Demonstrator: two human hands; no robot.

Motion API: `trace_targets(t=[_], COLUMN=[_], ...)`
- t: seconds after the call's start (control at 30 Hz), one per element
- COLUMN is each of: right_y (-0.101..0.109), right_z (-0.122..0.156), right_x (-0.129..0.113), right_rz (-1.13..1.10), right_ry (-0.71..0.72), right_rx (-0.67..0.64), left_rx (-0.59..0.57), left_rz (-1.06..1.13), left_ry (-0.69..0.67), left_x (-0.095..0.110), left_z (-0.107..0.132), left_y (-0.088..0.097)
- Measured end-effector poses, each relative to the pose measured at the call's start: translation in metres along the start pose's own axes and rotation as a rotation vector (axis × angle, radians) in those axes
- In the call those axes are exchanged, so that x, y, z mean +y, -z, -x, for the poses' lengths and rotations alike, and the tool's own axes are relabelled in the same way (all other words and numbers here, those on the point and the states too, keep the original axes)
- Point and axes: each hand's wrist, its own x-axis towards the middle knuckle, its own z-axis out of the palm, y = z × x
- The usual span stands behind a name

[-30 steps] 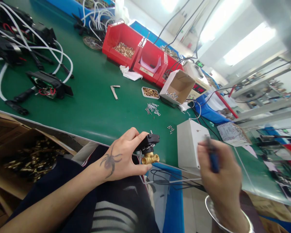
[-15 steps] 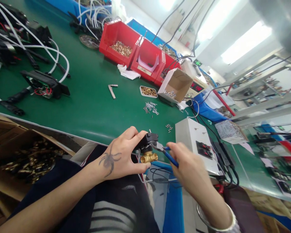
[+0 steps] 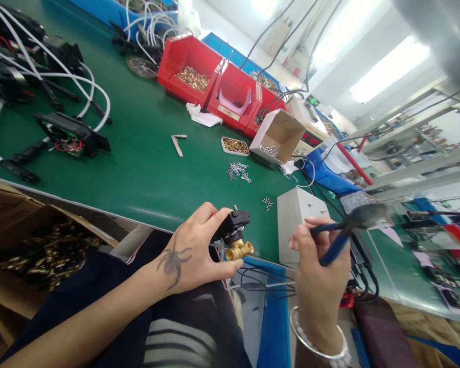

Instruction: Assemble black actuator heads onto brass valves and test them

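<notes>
In the head view, the left hand (image 3: 193, 250) holds the valve (image 3: 239, 249) between its fingers near the desk (image 3: 145, 168) edge, seemingly to steady it. The right hand's (image 3: 319, 263) fingers grip pliers (image 3: 348, 225) well apart from it; blur hides whether their tips meet.

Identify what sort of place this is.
Probably a factory assembly workshop: the green workbench, a red bin of small brass-coloured parts, and blue-handled pliers in the right hand suggest it.

The pliers' handles (image 3: 335, 250) are blue, the fitting (image 3: 238, 251) gold.
</notes>
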Motion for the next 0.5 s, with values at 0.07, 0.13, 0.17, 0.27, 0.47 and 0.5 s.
trace_targets(t=[0.07, 0.13, 0.17, 0.27, 0.47, 0.5], right_y=[-0.017, -0.035, -0.044, -0.057, -0.043, -0.04], right_z=[0.007, 0.018, 0.023, 0.033, 0.033, 0.032], right_x=[-0.003, -0.01, -0.015, -0.031, -0.045, -0.046], right_rz=[-0.384, -0.638, -0.718, -0.925, -1.163, -1.177], right_ry=[-0.172, -0.299, -0.357, -0.5, -0.586, -0.585], right_rx=[0.101, 0.12, 0.122, 0.105, 0.013, -0.011], left_rx=[0.051, 0.092, 0.112, 0.191, 0.292, 0.299], left_rz=[0.018, 0.024, 0.015, -0.068, -0.252, -0.266], left_ry=[-0.017, -0.054, -0.072, -0.115, -0.219, -0.237], left_x=[0.009, 0.02, 0.026, 0.044, 0.062, 0.062], left_z=[0.004, 0.008, 0.011, 0.019, 0.028, 0.029], left_y=[-0.001, -0.001, -0.001, -0.001, -0.001, -0.002])
